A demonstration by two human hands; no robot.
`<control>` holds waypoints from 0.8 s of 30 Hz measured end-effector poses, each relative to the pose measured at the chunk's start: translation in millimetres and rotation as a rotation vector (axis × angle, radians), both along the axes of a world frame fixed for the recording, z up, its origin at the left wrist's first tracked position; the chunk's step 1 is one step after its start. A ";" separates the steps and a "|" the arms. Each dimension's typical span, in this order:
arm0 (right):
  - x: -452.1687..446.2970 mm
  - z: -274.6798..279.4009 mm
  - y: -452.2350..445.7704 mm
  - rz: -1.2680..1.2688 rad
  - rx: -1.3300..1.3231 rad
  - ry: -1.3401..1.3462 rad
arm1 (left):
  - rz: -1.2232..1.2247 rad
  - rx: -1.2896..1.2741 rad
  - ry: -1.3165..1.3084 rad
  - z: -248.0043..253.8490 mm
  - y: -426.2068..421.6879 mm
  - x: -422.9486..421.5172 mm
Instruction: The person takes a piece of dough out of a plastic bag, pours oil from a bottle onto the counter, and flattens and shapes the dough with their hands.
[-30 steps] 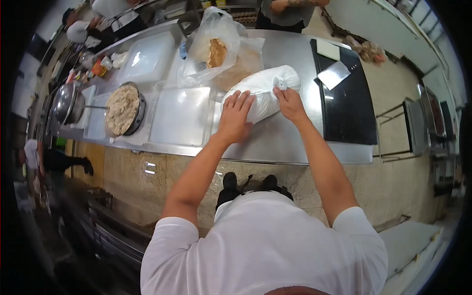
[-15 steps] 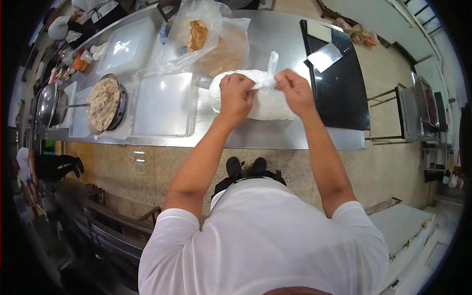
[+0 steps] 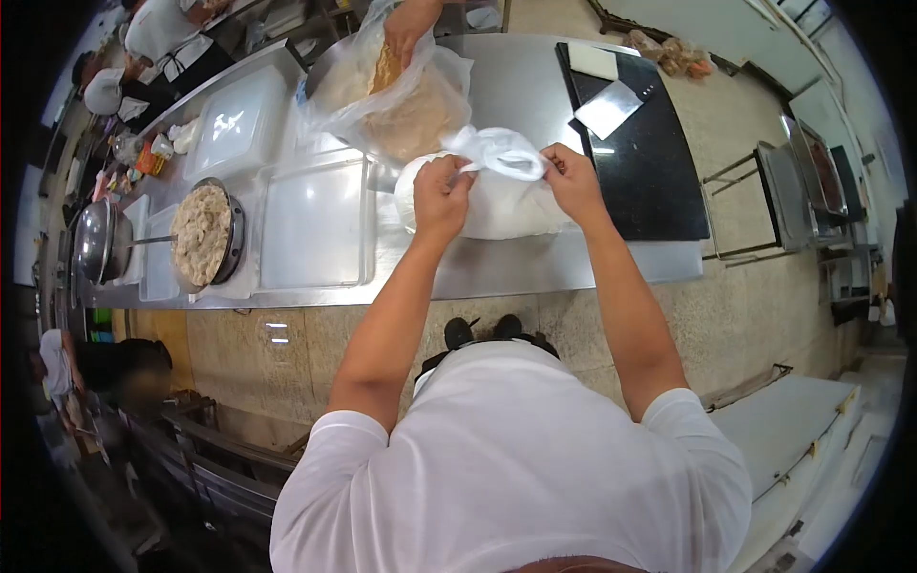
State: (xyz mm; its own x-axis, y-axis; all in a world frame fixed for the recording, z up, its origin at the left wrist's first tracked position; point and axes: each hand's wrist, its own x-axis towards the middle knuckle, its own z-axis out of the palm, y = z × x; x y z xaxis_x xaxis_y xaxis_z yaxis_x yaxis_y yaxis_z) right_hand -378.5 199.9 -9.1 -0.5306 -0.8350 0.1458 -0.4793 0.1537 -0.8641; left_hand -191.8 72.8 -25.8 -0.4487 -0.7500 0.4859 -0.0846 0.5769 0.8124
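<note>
A full white plastic bag (image 3: 506,212) lies on the steel table, its twisted top raised in a loop between my hands. My left hand (image 3: 442,196) pinches one end of that top on the left. On the right, my right hand (image 3: 573,181) grips the other end with closed fingertips. Just behind the white bag is a clear plastic bag (image 3: 411,119) with brown food in it. Another person's hand (image 3: 411,29) reaches into the clear bag from the far side.
A scraper blade (image 3: 608,110) and a pale block (image 3: 592,61) lie on the black board (image 3: 650,181) at right. To the left are a clear tray (image 3: 315,224), a pan of pale food (image 3: 202,236) and a metal bowl (image 3: 98,241).
My hands have moved from pressing and holding the bag to pulling its top into a loop. The other person's hand has come into the clear bag.
</note>
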 end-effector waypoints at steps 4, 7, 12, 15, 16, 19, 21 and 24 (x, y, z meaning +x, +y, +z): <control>-5.0 -22.1 2.7 -0.028 -0.234 0.069 | -0.098 0.003 -0.072 -5.8 -9.6 -1.4; 1.3 0.3 8.4 0.095 -0.305 0.046 | -0.133 -0.035 -0.341 12.8 1.0 -6.2; -15.5 4.0 55.9 0.037 -0.401 0.041 | -0.123 0.324 0.132 -10.7 1.7 -7.5; -22.7 19.3 124.3 0.083 -0.268 -0.138 | 0.037 0.466 0.208 3.2 39.1 -6.7; -31.5 16.1 141.6 0.111 -0.237 -0.163 | 0.071 0.464 0.167 7.6 50.3 -7.8; -51.7 10.8 174.5 0.099 -0.212 -0.115 | 0.188 0.366 0.051 16.6 76.6 -10.5; -60.6 6.9 184.6 0.150 -0.178 -0.127 | 0.298 0.070 -0.086 5.1 75.3 -4.6; -62.2 14.8 190.0 0.241 -0.157 -0.156 | 0.326 0.230 -0.042 -16.7 79.7 -0.8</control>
